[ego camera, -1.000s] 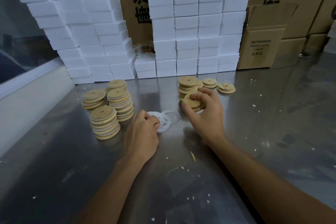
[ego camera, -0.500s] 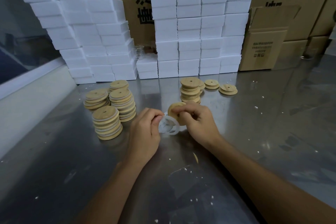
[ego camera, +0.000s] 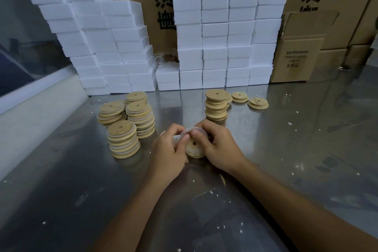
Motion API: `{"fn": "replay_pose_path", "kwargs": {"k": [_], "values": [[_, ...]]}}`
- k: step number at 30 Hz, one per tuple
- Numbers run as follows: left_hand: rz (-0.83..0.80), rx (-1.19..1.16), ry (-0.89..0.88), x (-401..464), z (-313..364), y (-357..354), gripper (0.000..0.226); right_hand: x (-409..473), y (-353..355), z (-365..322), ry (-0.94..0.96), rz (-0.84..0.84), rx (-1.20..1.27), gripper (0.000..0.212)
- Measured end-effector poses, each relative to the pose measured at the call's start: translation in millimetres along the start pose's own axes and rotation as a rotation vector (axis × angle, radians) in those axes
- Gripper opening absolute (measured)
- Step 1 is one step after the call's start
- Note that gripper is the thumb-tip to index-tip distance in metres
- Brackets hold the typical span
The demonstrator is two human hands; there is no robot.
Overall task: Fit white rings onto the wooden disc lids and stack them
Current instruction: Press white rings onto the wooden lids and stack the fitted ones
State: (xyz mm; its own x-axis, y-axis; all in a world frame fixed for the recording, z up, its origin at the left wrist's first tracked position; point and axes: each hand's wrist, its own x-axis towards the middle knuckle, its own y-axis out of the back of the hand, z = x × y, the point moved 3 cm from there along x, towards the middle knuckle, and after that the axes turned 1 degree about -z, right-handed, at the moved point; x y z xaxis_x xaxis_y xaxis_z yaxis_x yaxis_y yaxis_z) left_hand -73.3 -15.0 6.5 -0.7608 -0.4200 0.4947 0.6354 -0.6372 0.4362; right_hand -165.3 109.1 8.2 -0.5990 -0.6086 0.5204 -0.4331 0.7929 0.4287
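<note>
We see both hands meeting low over the steel table (ego camera: 286, 149). The left hand (ego camera: 169, 153) and the right hand (ego camera: 219, 146) together grip one wooden disc lid (ego camera: 194, 147), tilted on edge between them. A white ring (ego camera: 193, 129) lies around the upper rim of the lid, and the fingertips of both hands pinch it there. The lower edge of the lid seems to touch the table, but we cannot tell for sure.

Just to the left of the left hand stand four stacks of ringed lids (ego camera: 124, 127), close together. Beyond the right hand stands one stack of plain lids (ego camera: 216, 106), and further right of it lie two low piles of lids (ego camera: 248, 100).

Behind all of this, far from the hands, rise walls of white foam blocks (ego camera: 225, 26), and cardboard boxes (ego camera: 298, 55) stand to the right of them. Small white crumbs (ego camera: 210, 191) lie on the table near the forearms.
</note>
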Motion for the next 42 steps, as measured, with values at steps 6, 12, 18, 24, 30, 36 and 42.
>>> {"fn": "replay_pose_path", "kwargs": {"k": [6, 12, 18, 24, 30, 36, 42], "values": [[0.058, -0.29, 0.231, 3.0, -8.6, -3.9, 0.011, 0.9, -0.7, -1.5, 0.01, -0.008, 0.001, 0.011], [0.14, -0.262, 0.201, 2.4, -14.5, -2.8, 0.014, 1.8, 2.5, 0.0, 0.007, 0.075, -0.014, 0.008], [0.147, -0.254, 0.157, 2.2, -13.0, -2.2, 0.012, 2.4, 4.3, 0.9, -0.039, 0.102, 0.046, 0.008], [0.158, -0.261, 0.146, 3.1, -12.1, -0.8, 0.009, 2.4, 5.4, 2.1, -0.083, 0.117, 0.105, 0.014], [0.175, -0.27, 0.157, 2.5, -9.3, 0.1, 0.011, 1.9, 5.2, 2.5, -0.096, 0.12, 0.123, 0.009], [0.206, -0.298, 0.189, 2.6, -9.3, 0.7, 0.017, 1.6, 5.7, 2.1, -0.122, 0.121, 0.128, 0.007], [0.22, -0.31, 0.226, 3.1, -11.5, 2.2, 0.021, 2.0, 6.2, 2.7, -0.135, 0.128, 0.138, 0.003]]}}
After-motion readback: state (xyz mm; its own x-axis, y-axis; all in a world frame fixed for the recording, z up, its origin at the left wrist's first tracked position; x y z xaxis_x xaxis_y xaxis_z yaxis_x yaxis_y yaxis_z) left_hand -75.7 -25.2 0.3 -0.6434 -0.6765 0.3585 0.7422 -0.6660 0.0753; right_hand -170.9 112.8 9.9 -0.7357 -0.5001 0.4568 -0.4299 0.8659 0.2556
